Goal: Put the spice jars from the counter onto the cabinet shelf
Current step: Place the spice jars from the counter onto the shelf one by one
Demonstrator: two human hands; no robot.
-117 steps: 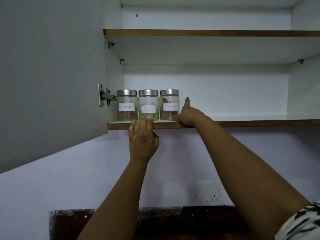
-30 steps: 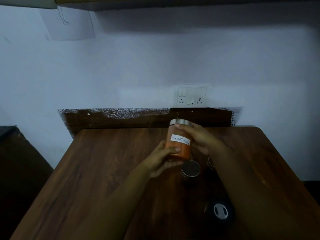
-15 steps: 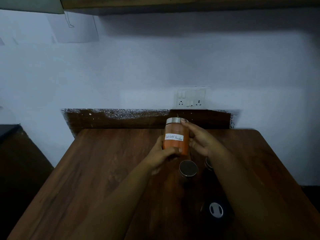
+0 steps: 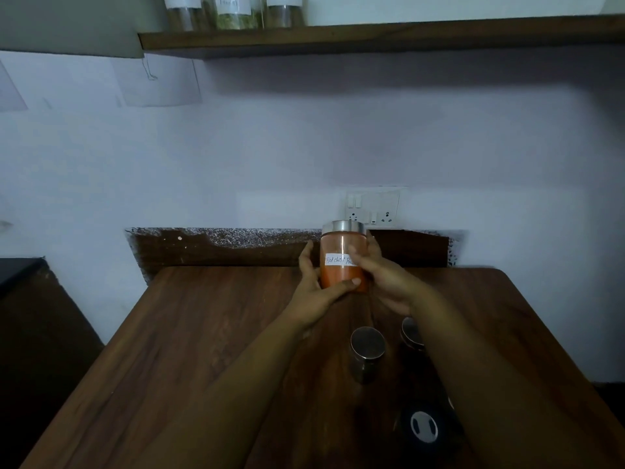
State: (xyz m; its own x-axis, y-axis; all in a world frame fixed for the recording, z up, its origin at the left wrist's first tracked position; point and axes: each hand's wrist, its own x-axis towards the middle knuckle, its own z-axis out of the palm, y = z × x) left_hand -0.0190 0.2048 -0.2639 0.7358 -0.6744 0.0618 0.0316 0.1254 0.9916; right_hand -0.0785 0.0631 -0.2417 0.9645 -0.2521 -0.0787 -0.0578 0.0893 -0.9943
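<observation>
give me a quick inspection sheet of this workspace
surface: brown wooden counter, dim light
job's things: orange spice jar lifted off the counter; three jars on the cabinet shelf; two steel-lidded jars standing on the counter
clutter: dark round object with a white top, near edge
grippers: left hand and right hand both hold the orange jar
cables: nothing seen
surroundings: white wall, switch and socket plate, open cabinet door

A brown wooden counter (image 4: 189,350) carries two metal-lidded jars (image 4: 367,350) near the middle and a dark round object (image 4: 424,426) nearer. The far-up shelf (image 4: 372,37) holds three labelled jars (image 4: 233,11).
</observation>
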